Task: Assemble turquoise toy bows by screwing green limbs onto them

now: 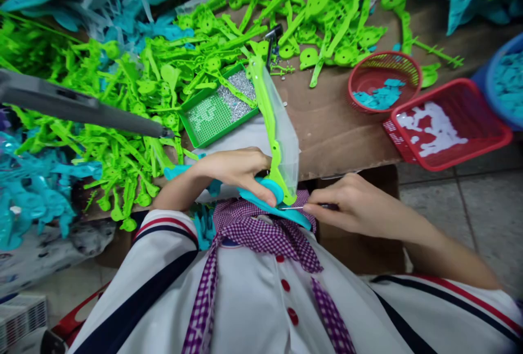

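Left hand (237,168): closed on a teal disc (278,188), thumb pressed on top, fingertips tucked out of sight.
Right hand (353,201): pinching a slim screwdriver-like tool (330,206), shaft aimed leftward at the disc end.
Lime-green arm (268,114): right there above the lap, leaning up and over the bench edge, clear panel (290,150) along its flank.
Done: by the look of it, brought together at the lower end, arm against disc. Fastened or not? Cannot tell.
Left: probably unfinished at that joint, with the tool so close; too blurred to confirm contact.
Green tray (212,140): nowhere near used up, holding silvery bits (235,101) and pale ones.
Bench (322,136): heaped with loose lime-green parts (134,81), so plenty apparently waiting.
Round red basket (354,95): stocked with small teal pieces (382,95).
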Demonstrator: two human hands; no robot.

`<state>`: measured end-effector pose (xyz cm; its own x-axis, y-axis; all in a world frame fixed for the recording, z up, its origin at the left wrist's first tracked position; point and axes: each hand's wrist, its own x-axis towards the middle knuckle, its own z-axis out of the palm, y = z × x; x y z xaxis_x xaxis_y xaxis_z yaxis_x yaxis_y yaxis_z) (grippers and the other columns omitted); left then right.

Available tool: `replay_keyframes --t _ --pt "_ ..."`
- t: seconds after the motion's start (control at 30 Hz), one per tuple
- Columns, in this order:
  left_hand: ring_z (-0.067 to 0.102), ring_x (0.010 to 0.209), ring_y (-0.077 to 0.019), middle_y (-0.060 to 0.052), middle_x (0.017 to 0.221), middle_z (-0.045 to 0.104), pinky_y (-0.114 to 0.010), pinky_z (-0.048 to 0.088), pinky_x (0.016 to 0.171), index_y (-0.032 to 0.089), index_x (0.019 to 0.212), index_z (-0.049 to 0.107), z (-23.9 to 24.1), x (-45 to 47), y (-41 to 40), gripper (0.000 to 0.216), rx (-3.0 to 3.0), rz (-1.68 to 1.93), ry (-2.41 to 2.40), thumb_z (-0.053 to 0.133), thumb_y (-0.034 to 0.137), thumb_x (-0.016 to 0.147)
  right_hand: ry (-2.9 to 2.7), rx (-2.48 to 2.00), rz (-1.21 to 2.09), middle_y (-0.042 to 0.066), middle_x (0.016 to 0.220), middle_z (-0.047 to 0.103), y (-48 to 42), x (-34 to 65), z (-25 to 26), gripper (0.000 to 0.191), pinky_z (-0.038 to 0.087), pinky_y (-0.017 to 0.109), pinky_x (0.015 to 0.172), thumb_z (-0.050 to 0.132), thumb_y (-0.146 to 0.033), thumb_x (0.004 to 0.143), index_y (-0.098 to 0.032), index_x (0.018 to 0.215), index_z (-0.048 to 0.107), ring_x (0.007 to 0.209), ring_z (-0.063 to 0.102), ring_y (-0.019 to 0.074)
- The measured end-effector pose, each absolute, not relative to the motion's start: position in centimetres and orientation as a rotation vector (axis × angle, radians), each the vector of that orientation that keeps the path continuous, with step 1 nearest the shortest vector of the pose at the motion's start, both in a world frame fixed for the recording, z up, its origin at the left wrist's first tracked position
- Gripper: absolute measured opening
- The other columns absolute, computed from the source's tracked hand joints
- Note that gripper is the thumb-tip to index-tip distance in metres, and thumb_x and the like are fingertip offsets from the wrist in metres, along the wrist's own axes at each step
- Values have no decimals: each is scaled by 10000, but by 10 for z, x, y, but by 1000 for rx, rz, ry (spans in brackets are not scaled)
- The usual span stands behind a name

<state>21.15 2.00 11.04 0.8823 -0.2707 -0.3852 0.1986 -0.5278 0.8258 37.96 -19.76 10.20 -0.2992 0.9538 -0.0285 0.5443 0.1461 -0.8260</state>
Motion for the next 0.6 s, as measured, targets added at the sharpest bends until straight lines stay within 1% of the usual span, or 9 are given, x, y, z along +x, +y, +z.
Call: replay_keyframes --t 0.17,0.3,0.37,0.47,0.6 --pt "368 488 -98 32 524 434 -269 265 511 171 612 563 111 210 14 627 2194 -535 -44 608 762 817 -1980 -1641 822 -7 555 673 -207 372 102 359 210 310 527 487 -333 1006 -208 767 724 428 497 95" --pt "362 502 -109 27 541 435 -283 256 535 174 620 554 103 215 15 610 2349 -484 -15 591 739 846 -1983 -1847 836 21 603 708 -201 369 91 399 200 308 553 452 -382 1011 -204 787 732 492 561 122" --pt "388 520 -121 21 556 455 -285 262 552 168 661 581 91 223 20 579 2429 -492 25 608 715 849 -1960 -2023 844 39 658 738 -192 369 79 406 192 308 565 442 -395 1010 -200 808 736 540 601 144" --pt "436 559 -142 6 598 498 -290 272 579 154 762 631 64 238 30 543 2536 -543 99 642 692 833 -1935 -2254 837 68 803 789 -176 369 57 407 160 311 575 411 -414 1019 -211 928 752 632 663 185" --pt "494 628 -170 -27 677 566 -302 296 626 142 879 668 33 251 40 518 2576 -609 146 617 657 864 -1927 -2387 794 92 909 803 -164 365 32 442 143 314 583 355 -430 1036 -208 1015 737 727 711 228"
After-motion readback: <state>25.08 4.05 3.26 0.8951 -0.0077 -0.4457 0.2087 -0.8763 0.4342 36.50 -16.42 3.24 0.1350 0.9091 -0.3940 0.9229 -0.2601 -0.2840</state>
